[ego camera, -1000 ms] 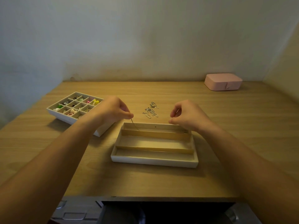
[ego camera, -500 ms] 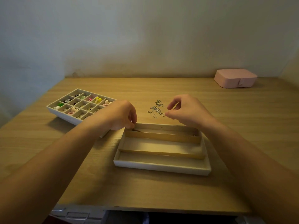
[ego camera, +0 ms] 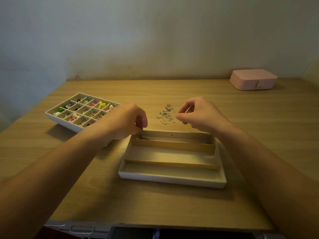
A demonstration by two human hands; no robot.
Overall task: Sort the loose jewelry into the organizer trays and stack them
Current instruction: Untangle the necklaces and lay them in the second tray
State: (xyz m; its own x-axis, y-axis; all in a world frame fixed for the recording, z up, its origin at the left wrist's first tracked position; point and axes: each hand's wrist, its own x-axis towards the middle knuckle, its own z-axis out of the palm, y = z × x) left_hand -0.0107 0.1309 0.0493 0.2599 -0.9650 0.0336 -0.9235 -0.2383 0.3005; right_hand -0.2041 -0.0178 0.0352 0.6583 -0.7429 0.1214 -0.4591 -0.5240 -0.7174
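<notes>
A white long tray point(ego camera: 172, 178) with three slots lies on the wooden desk point(ego camera: 259, 135), and all places here are given from this tray. In its far slot lies a thin chain point(ego camera: 146, 139). One end of the chain is at the far-left corner of the tray, and the rest runs to the right along the slot, partly hidden by the divider.

The left hand point(ego camera: 127, 121) is over this far-left corner. Its fingers are curled and its fingertips point(ego camera: 138, 130) are pressed together just above the end of the chain. I cannot tell whether they pinch the chain or only hover very near to it.

The right hand point(ego camera: 198, 114) is just behind the far edge of the tray, above the desk. Its fingers are curled too, and the thumb and forefinger almost meet. Nothing is seen between them, but a fine chain would be too thin to see, so I cannot tell whether it holds something.

Just beside these right fingertips point(ego camera: 179, 116), behind the far edge of the tray, lies a heap of loose chains point(ego camera: 166, 115).

To the left of the tray and a little behind it stands a grid tray point(ego camera: 57, 116), with small coloured pieces in many of its cells. Far behind the tray, to the right, a closed pink box point(ego camera: 252, 80) sits near the wall.
</notes>
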